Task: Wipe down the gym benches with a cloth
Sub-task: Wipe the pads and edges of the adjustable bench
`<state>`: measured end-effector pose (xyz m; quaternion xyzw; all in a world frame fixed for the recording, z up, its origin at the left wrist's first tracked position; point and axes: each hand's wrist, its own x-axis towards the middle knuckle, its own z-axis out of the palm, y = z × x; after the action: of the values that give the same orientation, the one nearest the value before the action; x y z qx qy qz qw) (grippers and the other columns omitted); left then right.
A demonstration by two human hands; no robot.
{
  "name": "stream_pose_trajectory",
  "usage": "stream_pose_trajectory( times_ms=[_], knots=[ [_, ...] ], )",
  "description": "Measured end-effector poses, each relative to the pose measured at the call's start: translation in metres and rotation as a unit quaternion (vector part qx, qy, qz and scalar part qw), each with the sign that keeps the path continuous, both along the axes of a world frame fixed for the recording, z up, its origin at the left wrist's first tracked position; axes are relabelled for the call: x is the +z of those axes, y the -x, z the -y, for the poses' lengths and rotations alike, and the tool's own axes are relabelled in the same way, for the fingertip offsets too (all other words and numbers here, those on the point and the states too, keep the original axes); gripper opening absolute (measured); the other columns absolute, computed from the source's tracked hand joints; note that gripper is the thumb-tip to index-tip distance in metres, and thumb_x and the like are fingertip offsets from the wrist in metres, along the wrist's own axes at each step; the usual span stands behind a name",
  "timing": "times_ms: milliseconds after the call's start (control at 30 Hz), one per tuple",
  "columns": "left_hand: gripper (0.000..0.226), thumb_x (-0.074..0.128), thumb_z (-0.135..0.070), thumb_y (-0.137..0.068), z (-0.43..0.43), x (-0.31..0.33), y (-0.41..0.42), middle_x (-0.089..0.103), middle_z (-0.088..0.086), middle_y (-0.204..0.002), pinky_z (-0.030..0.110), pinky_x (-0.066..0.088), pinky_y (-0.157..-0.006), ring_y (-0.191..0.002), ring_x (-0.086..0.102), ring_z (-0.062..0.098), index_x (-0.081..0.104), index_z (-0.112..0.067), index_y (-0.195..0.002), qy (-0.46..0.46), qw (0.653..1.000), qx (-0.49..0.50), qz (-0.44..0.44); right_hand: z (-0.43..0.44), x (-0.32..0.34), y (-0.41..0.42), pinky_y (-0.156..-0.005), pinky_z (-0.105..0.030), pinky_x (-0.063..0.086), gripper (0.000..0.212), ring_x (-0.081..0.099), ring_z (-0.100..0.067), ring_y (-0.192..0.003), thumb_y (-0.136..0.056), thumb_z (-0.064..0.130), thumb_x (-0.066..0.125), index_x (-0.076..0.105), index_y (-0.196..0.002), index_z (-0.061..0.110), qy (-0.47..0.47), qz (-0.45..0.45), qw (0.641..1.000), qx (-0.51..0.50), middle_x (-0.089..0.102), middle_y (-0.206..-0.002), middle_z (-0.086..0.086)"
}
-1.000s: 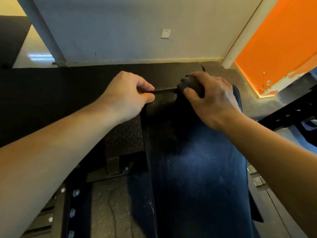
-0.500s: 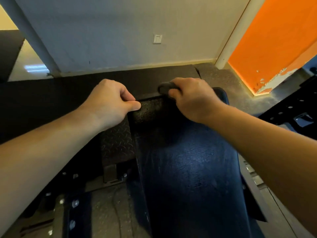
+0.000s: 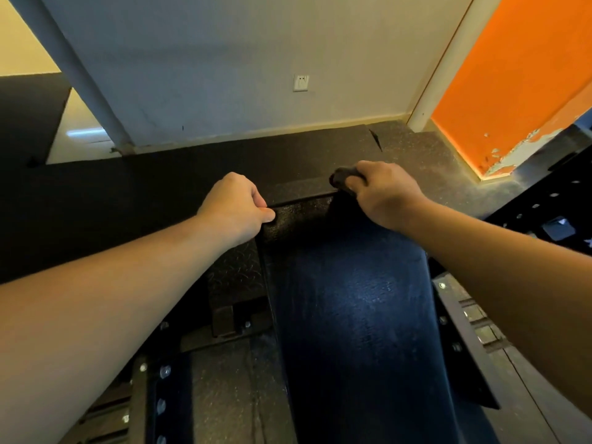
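Pale grey wall [image 3: 224, 75] with a white wall socket [image 3: 301, 82] closes the room at 12 o'clock. An orange-painted panel [image 3: 512, 91] stands at 2 o'clock, and black rubber floor matting [image 3: 144, 193] runs below them. From 6 o'clock up towards 12 stretches the dark blue textured vinyl bench pad [image 3: 352, 315], with a black diamond-pattern steel plate [image 3: 235, 274] just beside its 9 o'clock edge. My left hand [image 3: 235, 208] sits at the pad's 11 o'clock corner, fingers curled under and thumb pressed flat on top. It seems to pinch that edge to steady the bench, though the fingertips are hidden. My right hand [image 3: 384, 195] is closed tight around the small dark bunched cloth [image 3: 342, 181], which presses on the pad's far rim at about 12 o'clock. Half a second ago the cloth was closer to my left thumb; now it has slid back towards 1 o'clock, so the gap between my hands is wider. I read that as a return stroke along the end rim. To my eye the far edge is nearly covered, and the long surface towards 6 o'clock comes next.
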<state>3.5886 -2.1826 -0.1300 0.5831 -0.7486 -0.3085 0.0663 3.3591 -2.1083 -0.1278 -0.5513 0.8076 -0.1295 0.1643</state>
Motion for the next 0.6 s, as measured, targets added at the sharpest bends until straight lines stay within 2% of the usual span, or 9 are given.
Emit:
stream_pose_trajectory(
  times_ms=[133, 300, 433, 533, 600],
  knots=[
    [0.009, 0.077, -0.026, -0.089, 0.0, -0.004, 0.002, 0.066, -0.004, -0.091, 0.037, 0.053, -0.081, -0.088, 0.062, 0.012, 0.069, -0.023, -0.086, 0.004, 1.0, 0.012, -0.001, -0.002, 0.001, 0.025, -0.077, -0.037, 0.044, 0.023, 0.058, -0.028, -0.09, -0.104, 0.032, 0.047, 0.065, -0.115, 0.021, -0.013, -0.011, 0.998, -0.063, 0.064, -0.1, -0.006],
    [0.011, 0.076, -0.029, -0.09, -0.006, -0.005, 0.004, 0.065, -0.005, -0.091, 0.041, 0.057, -0.083, -0.087, 0.062, 0.013, 0.066, -0.026, -0.086, 0.001, 0.999, 0.035, -0.006, 0.009, -0.003, -0.029, -0.079, -0.037, 0.045, 0.023, 0.059, -0.023, -0.092, -0.104, 0.036, 0.047, 0.065, -0.109, 0.022, 0.003, 0.023, 0.999, -0.035, 0.066, -0.099, -0.002],
    [0.013, 0.075, -0.032, -0.09, -0.009, -0.008, 0.003, 0.06, -0.007, -0.095, 0.04, 0.055, -0.081, -0.089, 0.059, 0.014, 0.064, -0.029, -0.085, 0.013, 0.999, 0.05, 0.002, 0.015, -0.007, -0.066, -0.078, -0.034, 0.034, 0.017, 0.049, -0.02, -0.092, -0.105, 0.036, 0.046, 0.056, -0.097, 0.025, 0.004, 0.043, 0.998, 0.04, 0.052, -0.082, 0.007],
    [0.014, 0.074, -0.031, -0.091, -0.011, -0.01, 0.001, 0.059, -0.007, -0.095, 0.036, 0.05, -0.075, -0.088, 0.057, 0.012, 0.063, -0.027, -0.084, 0.02, 0.998, 0.048, -0.018, 0.007, 0.001, -0.035, -0.077, -0.036, 0.036, 0.019, 0.052, -0.023, -0.094, -0.105, 0.035, 0.045, 0.06, -0.106, 0.022, -0.019, 0.014, 0.998, 0.053, 0.056, -0.091, 0.001],
    [0.014, 0.074, -0.03, -0.092, -0.01, -0.01, 0.0, 0.058, -0.008, -0.094, 0.034, 0.047, -0.074, -0.087, 0.056, 0.011, 0.064, -0.026, -0.084, 0.023, 0.999, 0.044, -0.018, 0.0, 0.008, 0.001, -0.076, -0.04, 0.045, 0.02, 0.058, -0.028, -0.094, -0.104, 0.034, 0.046, 0.061, -0.11, 0.022, -0.035, -0.019, 0.999, 0.018, 0.061, -0.097, -0.005]
  ],
)
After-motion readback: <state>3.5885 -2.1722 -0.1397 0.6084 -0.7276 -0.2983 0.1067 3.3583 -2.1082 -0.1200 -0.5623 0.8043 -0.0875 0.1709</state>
